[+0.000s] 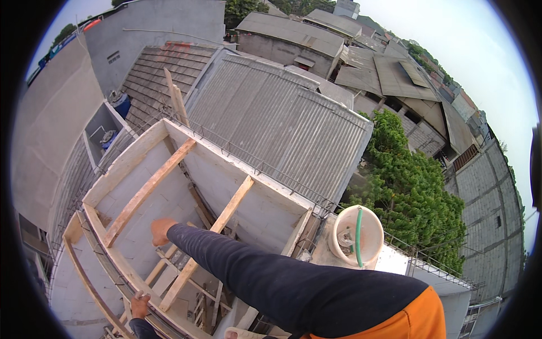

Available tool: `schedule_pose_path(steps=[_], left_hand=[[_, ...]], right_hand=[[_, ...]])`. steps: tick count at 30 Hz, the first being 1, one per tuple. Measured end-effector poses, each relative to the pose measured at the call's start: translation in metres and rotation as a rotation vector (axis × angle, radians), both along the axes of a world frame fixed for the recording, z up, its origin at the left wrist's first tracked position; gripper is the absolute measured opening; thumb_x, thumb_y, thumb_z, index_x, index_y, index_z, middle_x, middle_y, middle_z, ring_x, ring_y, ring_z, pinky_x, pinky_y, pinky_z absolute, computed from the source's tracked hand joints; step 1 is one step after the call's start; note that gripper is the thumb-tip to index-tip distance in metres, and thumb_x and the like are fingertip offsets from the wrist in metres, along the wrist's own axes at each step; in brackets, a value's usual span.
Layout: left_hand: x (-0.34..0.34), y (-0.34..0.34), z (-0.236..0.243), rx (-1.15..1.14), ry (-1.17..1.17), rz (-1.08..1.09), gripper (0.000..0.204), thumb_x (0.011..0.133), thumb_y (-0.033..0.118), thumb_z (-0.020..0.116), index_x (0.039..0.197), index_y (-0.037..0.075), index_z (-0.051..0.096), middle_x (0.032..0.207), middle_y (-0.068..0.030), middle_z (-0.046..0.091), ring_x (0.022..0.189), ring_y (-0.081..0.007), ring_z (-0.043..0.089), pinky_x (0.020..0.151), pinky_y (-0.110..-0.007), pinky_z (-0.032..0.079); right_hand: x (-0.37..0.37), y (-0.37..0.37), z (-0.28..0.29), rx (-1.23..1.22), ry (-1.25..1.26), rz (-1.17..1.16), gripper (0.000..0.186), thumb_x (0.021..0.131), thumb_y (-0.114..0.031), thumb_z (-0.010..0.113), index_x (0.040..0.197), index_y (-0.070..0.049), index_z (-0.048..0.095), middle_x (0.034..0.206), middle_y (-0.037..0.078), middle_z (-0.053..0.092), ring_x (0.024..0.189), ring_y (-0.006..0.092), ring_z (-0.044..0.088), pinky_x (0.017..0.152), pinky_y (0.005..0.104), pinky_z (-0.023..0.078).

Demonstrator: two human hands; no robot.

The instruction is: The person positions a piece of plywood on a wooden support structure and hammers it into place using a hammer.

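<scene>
My right arm, in a dark sleeve with an orange shoulder, stretches left across an open walled space. My right hand (162, 231) hangs over that opening, its back toward me and closed into a compact shape; whatever is in it is hidden. Lower down, my left hand (139, 305) is curled on the near wall's edge (127, 278). Two wooden beams span the walls: one (149, 191) left of my right hand, another (233, 203) passing under my right forearm.
Several planks (201, 308) stand deep inside the opening. A pale round tub (340, 230) with a green hose (359, 240) stands on the wall corner at right. Bare steel bars (258, 168) run along the far wall, beside a corrugated roof (276, 121) and a leafy tree (403, 181).
</scene>
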State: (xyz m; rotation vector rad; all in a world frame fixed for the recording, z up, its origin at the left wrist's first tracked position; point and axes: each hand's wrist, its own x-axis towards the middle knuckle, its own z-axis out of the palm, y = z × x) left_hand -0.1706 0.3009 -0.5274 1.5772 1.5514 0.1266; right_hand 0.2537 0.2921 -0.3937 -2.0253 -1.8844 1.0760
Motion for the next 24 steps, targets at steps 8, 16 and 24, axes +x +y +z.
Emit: schedule_pose_path(steps=[8,16,24], left_hand=[[-0.036,0.011,-0.015,0.061,-0.044,-0.014,0.069,0.089,0.024,0.077,0.142,-0.016,0.057,0.125,-0.0215,0.072,0.109,-0.0292,0.071,0.095,-0.039,0.055],[-0.037,0.018,-0.036,0.043,-0.072,-0.003,0.069,0.090,0.023,0.078,0.143,-0.015,0.056,0.128,-0.0204,0.071,0.109,-0.0286,0.070,0.093,-0.038,0.055],[-0.047,0.020,-0.041,-0.007,-0.128,0.012,0.067,0.092,0.023,0.078,0.144,-0.013,0.056,0.128,-0.0192,0.071,0.108,-0.0262,0.070,0.091,-0.037,0.056]], right_hand=[[-0.013,0.003,0.007,0.135,-0.001,0.014,0.034,0.089,-0.030,0.077,0.102,0.001,0.080,0.109,0.025,0.078,0.106,0.0390,0.076,0.093,0.0479,0.059],[-0.011,-0.001,-0.004,0.207,0.057,-0.163,0.032,0.084,-0.025,0.076,0.103,0.001,0.080,0.107,0.024,0.078,0.103,0.0378,0.076,0.091,0.0486,0.060],[-0.013,0.003,-0.004,0.189,0.003,-0.065,0.034,0.086,-0.029,0.075,0.103,0.000,0.080,0.105,0.023,0.078,0.103,0.0388,0.076,0.090,0.0495,0.060]])
